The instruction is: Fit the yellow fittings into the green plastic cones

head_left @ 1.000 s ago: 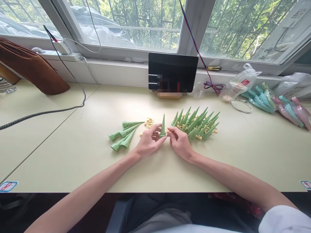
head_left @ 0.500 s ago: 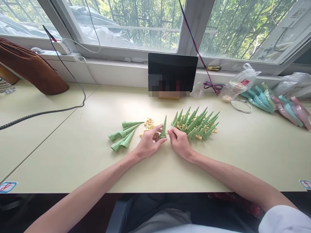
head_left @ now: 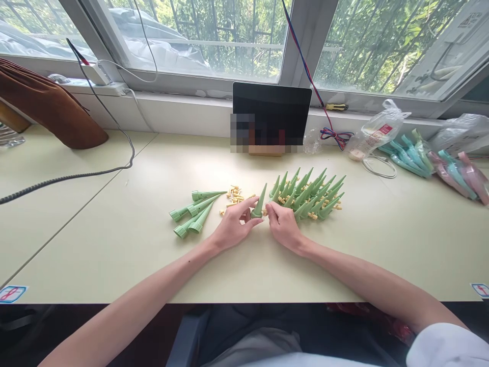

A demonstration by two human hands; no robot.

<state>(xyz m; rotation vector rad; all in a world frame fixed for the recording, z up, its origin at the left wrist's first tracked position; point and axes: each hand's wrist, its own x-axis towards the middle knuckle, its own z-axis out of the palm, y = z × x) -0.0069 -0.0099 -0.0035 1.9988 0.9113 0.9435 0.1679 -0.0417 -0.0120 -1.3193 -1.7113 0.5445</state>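
My left hand [head_left: 234, 227] pinches the wide base of a green plastic cone spike [head_left: 260, 202] that points up and to the right. My right hand [head_left: 283, 224] meets it from the right, fingers pinched at the same base, where a small yellow piece shows between the fingertips. A small group of plain green cones [head_left: 194, 213] lies to the left of my hands. Loose small yellow parts [head_left: 234, 194] are scattered just behind my left hand. To the right lies a larger pile of green cones with yellow fittings [head_left: 308, 195].
A dark tablet [head_left: 271, 114] leans against the window ledge behind the piles. A grey cable [head_left: 69, 178] runs over the left of the pale table [head_left: 114, 244]. A brown bag [head_left: 49, 104] lies far left. Plastic bags [head_left: 376, 130] and teal and pink parts [head_left: 435, 165] sit at the right.
The cone in my hands has tilted from nearly upright to leaning right, toward the big pile. Both hands stayed in place with small finger movements.
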